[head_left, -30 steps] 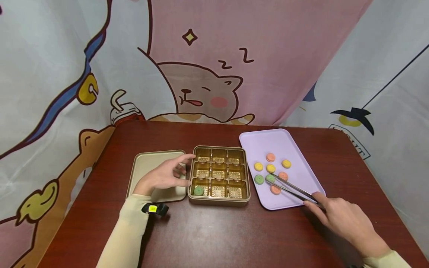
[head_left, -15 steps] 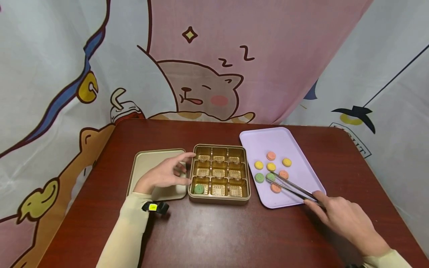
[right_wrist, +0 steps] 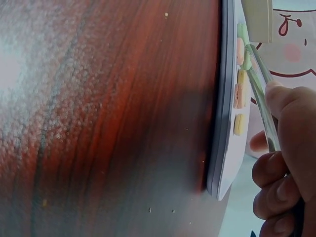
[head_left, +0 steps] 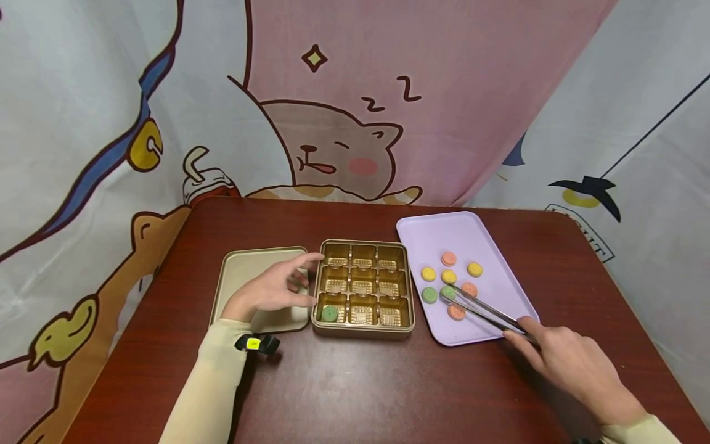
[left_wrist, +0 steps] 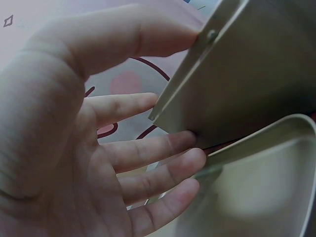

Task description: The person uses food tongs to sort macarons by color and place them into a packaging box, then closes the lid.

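My right hand (head_left: 577,364) grips metal tongs (head_left: 493,314), their tips on either side of a green macaron (head_left: 448,292) on the lilac tray (head_left: 444,228). In the right wrist view, the curled fingers hold the tongs (right_wrist: 261,98) from the right. My left hand (head_left: 272,288) spreads thumb and fingers along the left side of the gold tin (head_left: 363,333). In the left wrist view its fingertips lie right at the tin's wall (left_wrist: 237,79). One green macaron (head_left: 329,314) sits in the front left compartment of the gold divided insert (head_left: 362,300).
A second green macaron (head_left: 429,295), several yellow macarons (head_left: 474,269) and pink ones (head_left: 448,258) lie on the tray. The tin's flat lid (head_left: 238,271) rests beneath the left hand. Behind the brown table (head_left: 355,388) hangs a cartoon cloth (head_left: 344,148).
The head view has shifted very slightly. Hands, tongs and macarons otherwise keep their places.
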The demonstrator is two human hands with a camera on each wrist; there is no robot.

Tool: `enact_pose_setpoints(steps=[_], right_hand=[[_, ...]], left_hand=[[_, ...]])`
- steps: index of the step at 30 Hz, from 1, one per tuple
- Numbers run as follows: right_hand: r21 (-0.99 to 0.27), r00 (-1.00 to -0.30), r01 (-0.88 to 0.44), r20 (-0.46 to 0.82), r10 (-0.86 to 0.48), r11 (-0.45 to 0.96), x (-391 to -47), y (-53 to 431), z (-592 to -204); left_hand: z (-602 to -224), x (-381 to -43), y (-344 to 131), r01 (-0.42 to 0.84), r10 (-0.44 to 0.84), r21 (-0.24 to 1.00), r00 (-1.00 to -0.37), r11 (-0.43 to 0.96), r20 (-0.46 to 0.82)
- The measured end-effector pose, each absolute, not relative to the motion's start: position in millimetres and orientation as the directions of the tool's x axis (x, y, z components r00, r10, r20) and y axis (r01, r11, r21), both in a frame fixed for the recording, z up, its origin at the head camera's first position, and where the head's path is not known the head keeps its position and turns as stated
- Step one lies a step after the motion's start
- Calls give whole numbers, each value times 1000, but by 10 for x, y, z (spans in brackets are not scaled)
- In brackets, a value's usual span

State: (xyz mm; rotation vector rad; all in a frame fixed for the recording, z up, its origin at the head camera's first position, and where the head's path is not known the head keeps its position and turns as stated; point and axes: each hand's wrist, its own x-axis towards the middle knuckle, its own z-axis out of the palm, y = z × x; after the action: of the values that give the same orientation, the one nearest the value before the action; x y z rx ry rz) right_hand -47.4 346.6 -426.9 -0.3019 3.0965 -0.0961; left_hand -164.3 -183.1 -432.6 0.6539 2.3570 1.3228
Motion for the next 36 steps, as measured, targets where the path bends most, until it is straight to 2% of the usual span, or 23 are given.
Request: enact_pose_setpoints(steps=[18, 29, 36], right_hand=[[-69, -980, -198, 34, -196, 978, -464, 3419, -4216], [-73, -964, -244, 127, -233, 967, -490, 3378, -4179], [-64, -930, -311, 229, -289, 948, -521, 3344, -4150]], left_hand=[[-4336, -1643, -1837, 235, 559, 856, -826, 460, -74], [-4333, -1643, -1841, 236, 559, 853, -826, 466, -77], [-4330, -1640, -1849, 235, 557, 853, -827, 466, -77]])
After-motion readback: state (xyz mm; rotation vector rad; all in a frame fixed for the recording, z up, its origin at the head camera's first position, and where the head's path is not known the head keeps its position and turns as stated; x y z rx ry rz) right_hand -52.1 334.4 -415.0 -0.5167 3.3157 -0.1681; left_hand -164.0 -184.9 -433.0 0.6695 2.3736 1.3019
